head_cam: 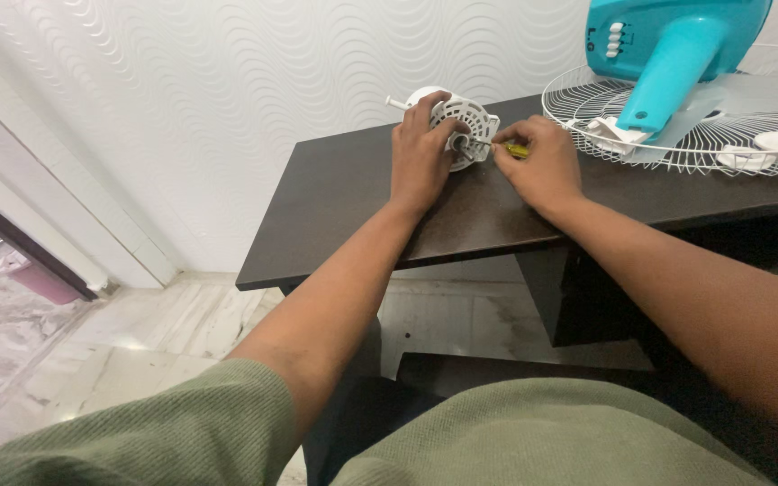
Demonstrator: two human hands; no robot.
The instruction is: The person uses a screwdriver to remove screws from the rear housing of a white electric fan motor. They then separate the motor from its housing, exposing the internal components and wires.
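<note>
A person in an olive-green top works at a dark brown tabletop [344, 193] set against a white wall with a raised wave pattern [227, 90]. The left hand [418, 160] is curled around a white, slotted fan motor housing [463, 123], fingers wrapped over its top and near side, holding it on its side on the tabletop near the back edge. A short white shaft [396, 103] sticks out of the housing toward the wall. The right hand [542, 166] is closed on a small screwdriver with a yellow handle [517, 150], pinched between thumb and fingers; its tip points left and meets the face of the housing, just beside the left thumb. The two hands sit close together, nearly touching.

To the right, a white wire fan guard [677, 162] lies flat on the tabletop, well apart from the housing. A turquoise fan body with a row of white buttons [668, 45] rests tilted over the guard, and loose white plastic parts [772, 146] lie inside the wire ring. Beneath the tabletop, pale marble-look floor tiles [164, 324] run toward a doorway at the left, where a pink object [33, 279], too blurred to identify, sits on the floor.
</note>
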